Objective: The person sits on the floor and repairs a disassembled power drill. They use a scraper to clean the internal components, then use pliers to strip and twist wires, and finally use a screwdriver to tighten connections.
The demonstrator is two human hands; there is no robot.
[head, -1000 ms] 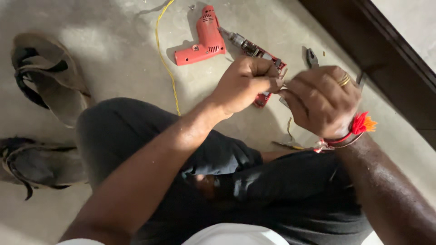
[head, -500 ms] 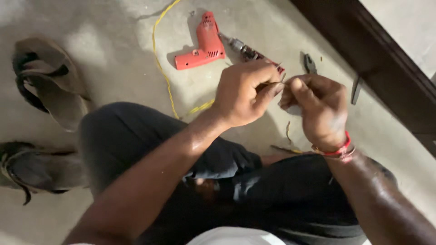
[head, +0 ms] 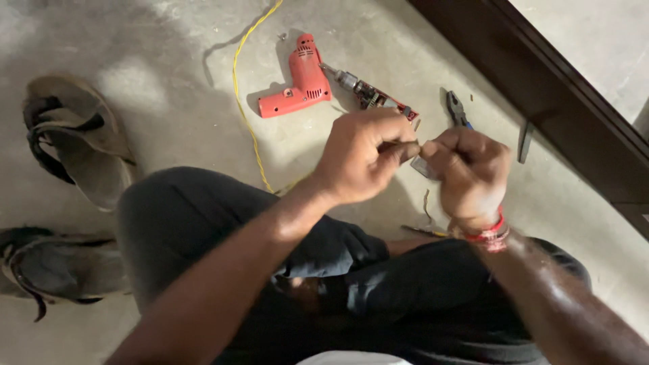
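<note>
You are pinching a small grey piece between your left hand and right hand, both fisted tight; it looks light, thin, easily dropped.

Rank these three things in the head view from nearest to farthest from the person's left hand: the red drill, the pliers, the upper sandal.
1. Pliers: on the floor just beyond the left hand, toward the right.
2. Red drill: farther up the floor, to the left.
3. Upper sandal: far left.

Red drill, yellow cord, grey concrete floor, tan-and-black sandals, black trousers, red wristband, dark brown frame.
</note>
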